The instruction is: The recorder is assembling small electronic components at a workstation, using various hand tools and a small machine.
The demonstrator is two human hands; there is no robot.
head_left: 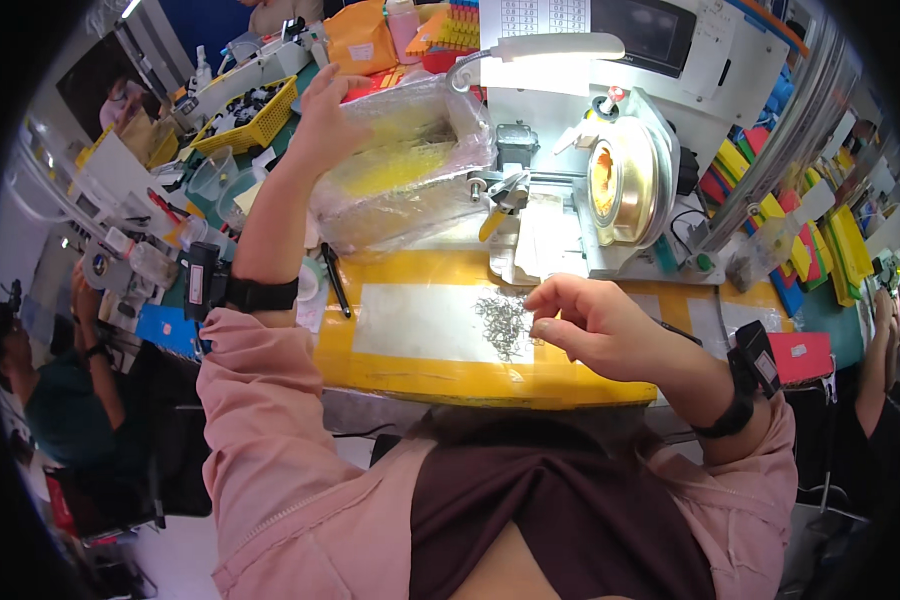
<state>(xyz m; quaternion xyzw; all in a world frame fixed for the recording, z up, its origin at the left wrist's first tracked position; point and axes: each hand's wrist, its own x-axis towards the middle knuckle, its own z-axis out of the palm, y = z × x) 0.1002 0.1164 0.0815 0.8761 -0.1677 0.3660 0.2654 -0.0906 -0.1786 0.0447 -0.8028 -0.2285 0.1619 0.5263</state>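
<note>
My left hand (pixel 328 125) is stretched out at the far left of the bench, fingers extended and apart. It is beside the open box wrapped in clear plastic (pixel 400 215); no object shows in it. My right hand (pixel 595 325) hovers at the right edge of a loose pile of small, thin dark pieces (pixel 502 325). Its fingers are bent, with a gap between thumb and forefinger and nothing visible between them. The pile lies on a white sheet (pixel 410 322) fixed to the yellow-covered bench top (pixel 470 385).
Behind the pile stands a bench machine with a large spool (pixel 625 185), lit by a white lamp (pixel 560 47). A black pen (pixel 336 280) lies left of the sheet. Farther off are a yellow basket (pixel 250 115), coloured bins (pixel 820 240) and people on both sides.
</note>
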